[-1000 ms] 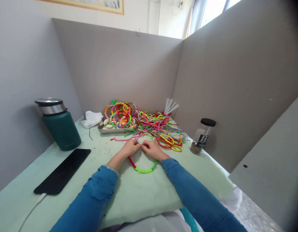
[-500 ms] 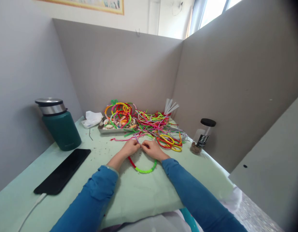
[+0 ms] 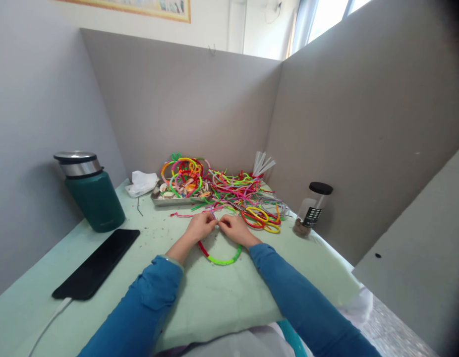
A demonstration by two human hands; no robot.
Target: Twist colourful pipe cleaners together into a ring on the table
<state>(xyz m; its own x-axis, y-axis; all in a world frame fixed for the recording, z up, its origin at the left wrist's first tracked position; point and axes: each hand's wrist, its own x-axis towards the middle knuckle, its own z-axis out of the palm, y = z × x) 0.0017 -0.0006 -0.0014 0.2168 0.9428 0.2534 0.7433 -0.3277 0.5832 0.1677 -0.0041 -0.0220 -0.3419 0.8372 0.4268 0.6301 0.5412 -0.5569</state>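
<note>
A ring wrapped in red, lime and green (image 3: 224, 262) hangs below my two hands, its lower curve just over the pale green tablecloth. My left hand (image 3: 201, 226) pinches the upper left part of the ring, with a short purple strand (image 3: 212, 213) sticking up at its fingertips. Close beside it, my right hand (image 3: 235, 229) is closed on the ring's upper right part. The fingertips of both hands nearly touch, and they hide the top of the ring.
Behind my hands lie a metal tray (image 3: 166, 202) with colourful rings, a heap of fuzzy strands (image 3: 239, 186) and scissors (image 3: 266, 220). A green bottle (image 3: 95, 198) and a phone (image 3: 97, 263) are at left, a clear black-lidded jar (image 3: 312, 210) at right.
My left hand has shifted very slightly to the right, and the purple strand has moved with it. The ring's lower curve has risen a little.
</note>
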